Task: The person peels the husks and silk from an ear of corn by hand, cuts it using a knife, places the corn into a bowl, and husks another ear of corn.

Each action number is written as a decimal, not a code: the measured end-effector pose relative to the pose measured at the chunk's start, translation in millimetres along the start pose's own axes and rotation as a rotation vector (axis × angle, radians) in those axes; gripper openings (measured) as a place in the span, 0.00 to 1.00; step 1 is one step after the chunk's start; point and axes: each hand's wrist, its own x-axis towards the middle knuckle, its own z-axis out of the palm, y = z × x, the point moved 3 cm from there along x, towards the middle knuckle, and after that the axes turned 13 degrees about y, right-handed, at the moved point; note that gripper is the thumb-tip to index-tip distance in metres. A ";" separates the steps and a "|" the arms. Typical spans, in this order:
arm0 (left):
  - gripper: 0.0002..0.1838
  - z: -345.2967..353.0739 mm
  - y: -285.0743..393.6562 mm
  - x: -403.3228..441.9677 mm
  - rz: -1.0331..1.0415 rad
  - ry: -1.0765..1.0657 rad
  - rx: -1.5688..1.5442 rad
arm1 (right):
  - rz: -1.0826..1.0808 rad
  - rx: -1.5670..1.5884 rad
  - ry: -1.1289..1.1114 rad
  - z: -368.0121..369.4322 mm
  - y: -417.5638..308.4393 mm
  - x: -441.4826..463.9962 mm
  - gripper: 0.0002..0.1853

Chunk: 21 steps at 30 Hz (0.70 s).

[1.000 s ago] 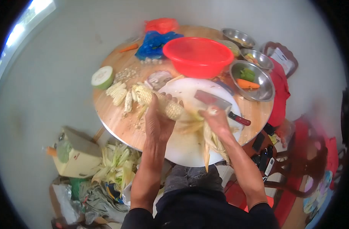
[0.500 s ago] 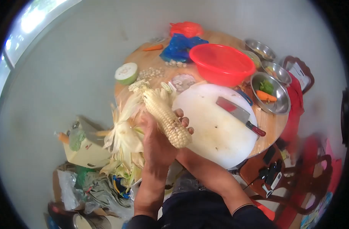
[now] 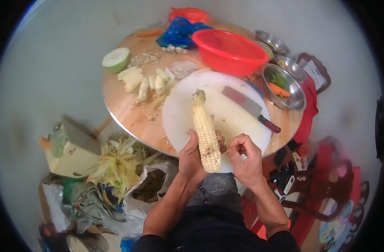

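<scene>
Corn: We see the cob (image 3: 208,140) bare of husk along its visible side, held over the near edge of the white board (image 3: 175,115), dried silk (image 3: 199,96) at its far end and a dark blemish low on the kernels.
Right hand: Our right hand (image 3: 250,168) has come back from beneath our left arm and now hovers just beside the cob, fingers curled towards the thumb; we cannot tell whether they pinch a strand.
Left hand: Our left hand (image 3: 188,161) stays wrapped around the lower part of the cob, thumb on the near side, fingertips showing past the far side.
Husks: The loose leaves that hung by our left arm half a second ago have left our grasp, and husks (image 3: 116,161) lie heaped beside an open bag (image 3: 135,206). We judge the cob is stripped, with only silk left on it.
Cob pieces: Mostly hidden behind the leaves earlier, pale pieces (image 3: 143,89) now show plainly on the table (image 3: 120,103).
Knife: Unmoved on the board, the knife (image 3: 243,101) lies with its handle towards our right.
Basin: The red basin (image 3: 229,63) keeps its place beyond the board.
</scene>
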 end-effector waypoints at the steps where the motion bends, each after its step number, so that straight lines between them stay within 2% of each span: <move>1: 0.37 -3.6 -10.1 5.1 -0.039 -0.011 -0.001 | 0.010 -0.019 0.018 -8.8 -0.2 -2.9 0.14; 3: 0.36 -4.5 -27.5 12.0 -0.116 -0.021 -0.014 | -0.043 -0.221 -0.050 -23.0 -1.1 -11.3 0.17; 5: 0.32 -10.3 -43.2 19.1 -0.074 0.011 0.121 | -0.066 -0.338 -0.052 -34.4 -0.7 -14.4 0.20; 7: 0.31 -10.1 -57.8 18.4 -0.112 0.071 0.189 | -0.300 -0.505 -0.018 -38.6 -3.0 -18.1 0.21; 8: 0.31 -10.2 -63.9 18.5 -0.121 0.131 0.258 | -0.299 -0.565 -0.004 -38.6 -1.1 -19.6 0.17; 9: 0.31 -10.0 -71.3 19.9 -0.139 0.125 0.261 | -0.289 -0.576 0.008 -40.6 2.0 -20.2 0.17; 11: 0.30 -12.8 -81.1 24.3 -0.038 0.181 0.346 | -0.334 -0.636 0.035 -44.2 8.7 -20.3 0.12; 15: 0.30 -17.0 -86.8 29.0 -0.097 0.165 0.308 | -0.325 -0.655 0.057 -57.4 30.2 -19.6 0.11; 18: 0.30 -10.8 -85.4 30.8 -0.155 0.077 0.227 | -0.034 -0.593 0.158 -78.2 45.9 -13.1 0.12; 21: 0.30 -12.5 -87.1 32.7 -0.171 0.101 0.210 | 0.031 -0.446 0.096 -81.1 39.8 -18.9 0.10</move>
